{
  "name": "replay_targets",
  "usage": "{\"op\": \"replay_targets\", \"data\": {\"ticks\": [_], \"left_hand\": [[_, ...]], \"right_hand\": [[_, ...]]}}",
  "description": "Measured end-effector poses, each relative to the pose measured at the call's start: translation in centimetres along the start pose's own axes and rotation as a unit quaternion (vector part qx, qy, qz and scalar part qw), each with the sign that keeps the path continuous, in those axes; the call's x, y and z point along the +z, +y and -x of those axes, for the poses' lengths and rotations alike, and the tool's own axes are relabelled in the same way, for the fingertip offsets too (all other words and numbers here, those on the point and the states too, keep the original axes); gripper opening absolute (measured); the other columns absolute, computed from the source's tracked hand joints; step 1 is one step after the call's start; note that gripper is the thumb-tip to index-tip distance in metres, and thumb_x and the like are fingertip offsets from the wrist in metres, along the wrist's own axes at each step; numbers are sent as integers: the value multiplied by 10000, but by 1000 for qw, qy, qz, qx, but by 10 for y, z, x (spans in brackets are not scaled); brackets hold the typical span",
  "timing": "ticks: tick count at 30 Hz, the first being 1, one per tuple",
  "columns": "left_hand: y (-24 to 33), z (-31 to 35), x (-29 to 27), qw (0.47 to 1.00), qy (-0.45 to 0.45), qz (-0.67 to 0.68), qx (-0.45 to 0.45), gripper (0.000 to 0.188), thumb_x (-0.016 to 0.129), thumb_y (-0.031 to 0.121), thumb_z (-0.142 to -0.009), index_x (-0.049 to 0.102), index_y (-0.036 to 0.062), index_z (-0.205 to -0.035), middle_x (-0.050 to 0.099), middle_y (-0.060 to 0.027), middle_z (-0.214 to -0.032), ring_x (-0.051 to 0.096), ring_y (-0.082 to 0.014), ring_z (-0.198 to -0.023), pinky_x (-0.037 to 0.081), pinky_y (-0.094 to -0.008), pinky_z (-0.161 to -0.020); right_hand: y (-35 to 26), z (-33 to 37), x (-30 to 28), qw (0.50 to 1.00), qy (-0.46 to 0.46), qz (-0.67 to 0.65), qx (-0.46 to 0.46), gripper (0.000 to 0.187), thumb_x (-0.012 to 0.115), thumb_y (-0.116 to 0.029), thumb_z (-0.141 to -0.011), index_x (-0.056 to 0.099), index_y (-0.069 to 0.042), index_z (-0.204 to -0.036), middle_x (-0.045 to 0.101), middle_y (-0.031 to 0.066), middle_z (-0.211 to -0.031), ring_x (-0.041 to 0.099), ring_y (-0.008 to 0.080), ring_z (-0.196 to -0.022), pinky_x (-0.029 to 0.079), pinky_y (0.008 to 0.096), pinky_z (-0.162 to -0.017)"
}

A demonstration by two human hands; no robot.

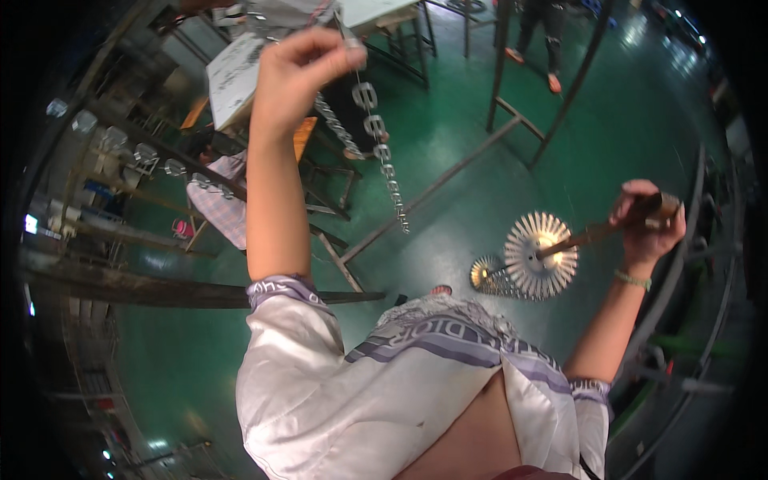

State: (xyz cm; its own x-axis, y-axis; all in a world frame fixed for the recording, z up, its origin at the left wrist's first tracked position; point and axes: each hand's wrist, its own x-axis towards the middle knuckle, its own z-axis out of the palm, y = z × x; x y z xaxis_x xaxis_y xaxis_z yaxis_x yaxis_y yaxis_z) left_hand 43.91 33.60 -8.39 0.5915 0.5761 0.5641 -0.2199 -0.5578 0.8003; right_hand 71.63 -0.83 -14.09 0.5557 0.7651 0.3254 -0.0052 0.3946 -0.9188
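Note:
My left hand [308, 72] is raised at the upper left, thumb and fingertips pinched on a thin wire. Shiny ring-like metal pieces [374, 126] hang one below another along that wire, looking smaller toward the floor. On the right, my right hand [652, 228] is wrapped round the upper end of a brown rod [590, 236]. The rod slants down to the middle of a round metal disc [518, 254] with a ring of slots or narrow blades. Next to it is a smaller toothed disc [481, 274], with chain-like metal pieces [516, 293] beside both.
A dark metal bar frame [432, 190] crosses ahead of me. A person in a checked shirt [220, 200] sits at the left near white-topped tables [232, 80]. Another person's legs [544, 36] stand at the far right. More clear or shiny pieces [144, 154] hang along the left.

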Motion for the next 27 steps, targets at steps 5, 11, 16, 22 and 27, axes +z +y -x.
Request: {"op": "replay_targets", "data": {"ticks": [5,11,16,22,27], "left_hand": [[-76,75,64,989,-139,30,-40,80,703,-31,-707,631,-9,-734,579,-23,-773,546,-94,-723,429,-217,-627],[-153,166,157,974,-213,50,-67,119,752,62,-693,673,25,-774,621,-50,-772,581,-127,-674,452,-245,-581],[-182,214,218,954,-298,-4,-23,153,753,138,-684,677,63,-793,621,-54,-781,599,-221,-724,475,-315,-625],[-203,246,254,923,-379,-63,-11,164,727,210,-703,683,114,-829,613,-44,-832,598,-254,-791,484,-364,-667],[-209,254,269,909,-406,-92,-21,169,717,225,-709,683,125,-841,615,-39,-844,598,-254,-813,478,-383,-699]], "right_hand": [[0,-4,-3,999,-32,6,-17,871,249,-662,-787,597,123,-927,543,117,-584,527,207,-507,428,301,-504],[2,-9,-6,998,-54,13,-13,860,220,-650,-795,603,109,-921,531,109,-564,524,208,-504,427,300,-504],[-4,-5,-11,998,-58,21,-18,868,222,-661,-786,600,108,-918,530,106,-563,529,213,-507,428,302,-501],[1,-8,-11,998,-65,10,-9,882,225,-677,-772,596,109,-921,524,106,-559,525,216,-502,427,305,-498],[1,-7,-13,996,-83,13,-28,853,228,-669,-799,584,91,-950,505,98,-569,496,210,-486,401,317,-487]]}}
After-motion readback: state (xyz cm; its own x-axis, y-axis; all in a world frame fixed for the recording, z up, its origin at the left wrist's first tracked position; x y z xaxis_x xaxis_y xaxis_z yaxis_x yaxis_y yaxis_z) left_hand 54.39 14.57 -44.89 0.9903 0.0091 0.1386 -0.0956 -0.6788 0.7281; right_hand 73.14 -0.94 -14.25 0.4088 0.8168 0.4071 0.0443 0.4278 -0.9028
